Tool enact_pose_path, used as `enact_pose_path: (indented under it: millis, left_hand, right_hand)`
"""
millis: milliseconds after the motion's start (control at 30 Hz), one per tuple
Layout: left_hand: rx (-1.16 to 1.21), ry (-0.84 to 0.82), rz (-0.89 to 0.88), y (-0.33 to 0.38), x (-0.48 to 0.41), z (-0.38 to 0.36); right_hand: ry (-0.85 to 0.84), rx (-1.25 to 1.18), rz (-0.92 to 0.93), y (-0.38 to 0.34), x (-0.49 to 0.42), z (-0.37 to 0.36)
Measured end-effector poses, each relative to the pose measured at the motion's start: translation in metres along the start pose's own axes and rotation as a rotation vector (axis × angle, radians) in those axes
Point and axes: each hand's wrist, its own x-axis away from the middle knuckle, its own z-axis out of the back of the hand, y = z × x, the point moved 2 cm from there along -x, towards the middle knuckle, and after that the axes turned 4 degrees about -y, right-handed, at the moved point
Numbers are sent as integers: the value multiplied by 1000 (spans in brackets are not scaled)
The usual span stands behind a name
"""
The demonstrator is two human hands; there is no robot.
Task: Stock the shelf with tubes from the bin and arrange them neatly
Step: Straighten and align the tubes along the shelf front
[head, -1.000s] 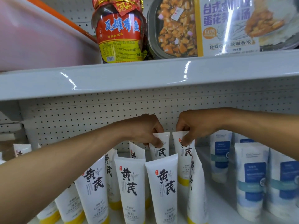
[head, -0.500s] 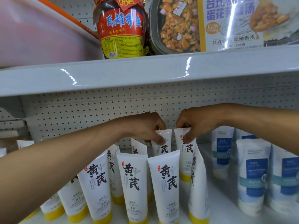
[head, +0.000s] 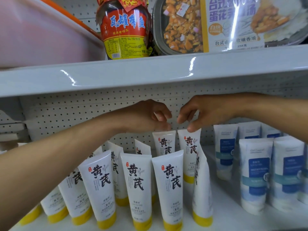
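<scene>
Several white tubes with yellow caps and black characters stand cap-down on the lower shelf (head: pixel 233 219). In the back row, one tube (head: pixel 164 142) stands beside another tube (head: pixel 190 147). My left hand (head: pixel 148 117) hovers just above the first, fingers loosely curled, thumb tip close to its top edge. My right hand (head: pixel 201 112) is over the second, its thumb touching that tube's top edge and the index finger lifted off. Neither hand holds a tube. A front-row tube (head: pixel 201 189) at the right end is turned sideways and leans.
White tubes with blue labels (head: pixel 255 174) stand to the right on the same shelf. The upper shelf edge (head: pixel 150 75) hangs just over my hands, carrying a red-labelled jar (head: pixel 125 29) and a boxed meal (head: pixel 216 22). Pegboard backs the shelf.
Both hands were pinching the tops of the two back tubes; now the fingers have let go and lifted slightly. The tubes stay standing.
</scene>
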Motion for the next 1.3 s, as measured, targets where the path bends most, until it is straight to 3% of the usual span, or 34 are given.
enact_pose_path:
  millis: [233,433,533,800,1300]
  left_hand:
    - [-4,58,-99,30,46,8]
    - [-302,-191,-69,50,69,-11]
    - [-387,-206,-71,51,67,-22]
    - [-377,-135,-50,47,61,-33]
    - [-209,-58,-8,42,70,-40]
  right_hand:
    - [124,79,175,-17,30,13]
    - [-274,78,123,-40,61,4]
    - [-348,112,124,-49,66,-12]
    - [-165,136,113,-49,64,-29]
    - [-79,144,10,-46,71,-41]
